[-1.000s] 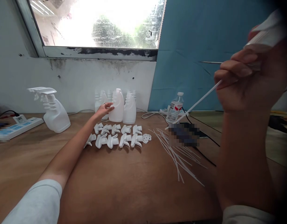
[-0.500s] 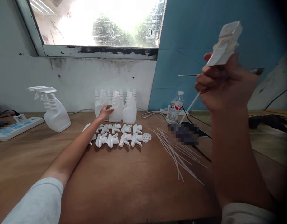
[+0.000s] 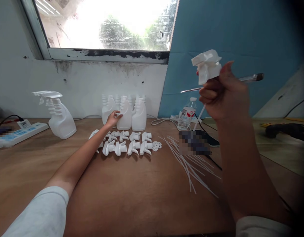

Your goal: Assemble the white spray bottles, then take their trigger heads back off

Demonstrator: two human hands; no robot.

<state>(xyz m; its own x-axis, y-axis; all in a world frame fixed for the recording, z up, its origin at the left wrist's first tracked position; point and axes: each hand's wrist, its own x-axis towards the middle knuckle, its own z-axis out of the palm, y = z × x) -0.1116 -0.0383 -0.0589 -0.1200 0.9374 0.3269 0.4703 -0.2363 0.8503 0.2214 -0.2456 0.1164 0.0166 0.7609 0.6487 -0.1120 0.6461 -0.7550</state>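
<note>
My left hand (image 3: pixel 113 119) is stretched out to the row of white spray bottles, fingers curled against the side of the front middle spray bottle (image 3: pixel 124 115), which stands upright without a top. Raised at the right, my right hand (image 3: pixel 222 90) grips a white trigger sprayer head (image 3: pixel 207 64). The sprayer's thin white tube (image 3: pixel 199 119) hangs down below my fist. Across the same hand lies a thin tool with a metal shaft and clear handle (image 3: pixel 249 78), dark at its end. Several more sprayer heads (image 3: pixel 134 148) lie in two rows before the bottles.
White rings (image 3: pixel 156 146) lie beside the sprayer heads, and loose white tubes (image 3: pixel 188 164) are spread to their right. Two bottles with sprayer tops (image 3: pixel 61 120) stand at left near a power strip (image 3: pixel 25 135). A water bottle (image 3: pixel 187 115), cables and a phone (image 3: pixel 208 138) are at back right.
My right hand has come down and to the left with the sprayer head and tool, and has turned. My left hand stays at the bottle. The view has shifted slightly.
</note>
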